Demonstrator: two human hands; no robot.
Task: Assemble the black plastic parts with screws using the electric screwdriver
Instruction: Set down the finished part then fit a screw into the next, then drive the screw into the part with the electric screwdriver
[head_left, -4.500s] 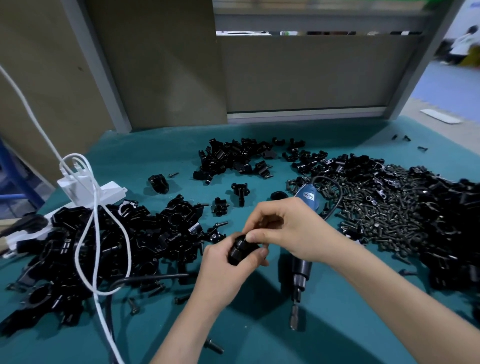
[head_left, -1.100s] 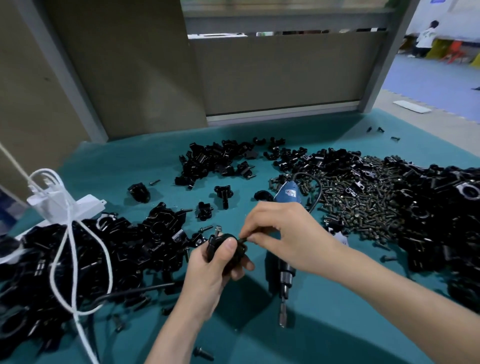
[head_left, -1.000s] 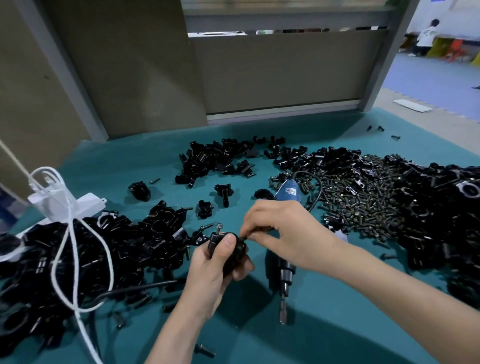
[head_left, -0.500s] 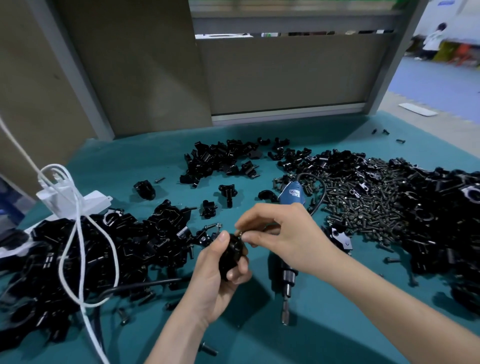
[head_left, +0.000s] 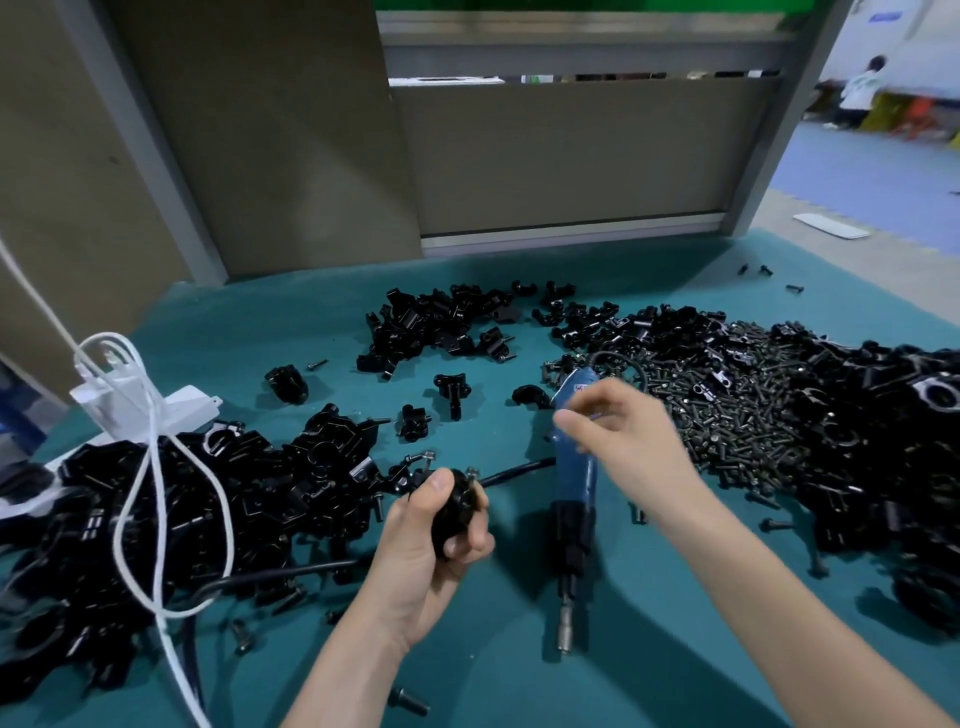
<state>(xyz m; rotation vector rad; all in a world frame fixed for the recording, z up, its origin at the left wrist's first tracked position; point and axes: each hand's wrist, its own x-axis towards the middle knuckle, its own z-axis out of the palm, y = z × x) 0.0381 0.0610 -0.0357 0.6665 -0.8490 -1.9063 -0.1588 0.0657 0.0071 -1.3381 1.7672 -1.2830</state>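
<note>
Head view: the left hand gripped a black plastic part, fingers curled round it, just left of the electric screwdriver lying on the teal worktop. What looked like a screw stood in the part's top. The right hand hovered over the screwdriver, blurred; whether its fingers pinched anything could not be told. Judged step: screw seated, not driven. The next move called for lifting the screwdriver and setting its bit on that screw.

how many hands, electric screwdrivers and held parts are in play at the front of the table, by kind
hands: 2, left hand and right hand
electric screwdriver, lying on the table: 1
black plastic part, gripped in the left hand: 1
total: 4
</note>
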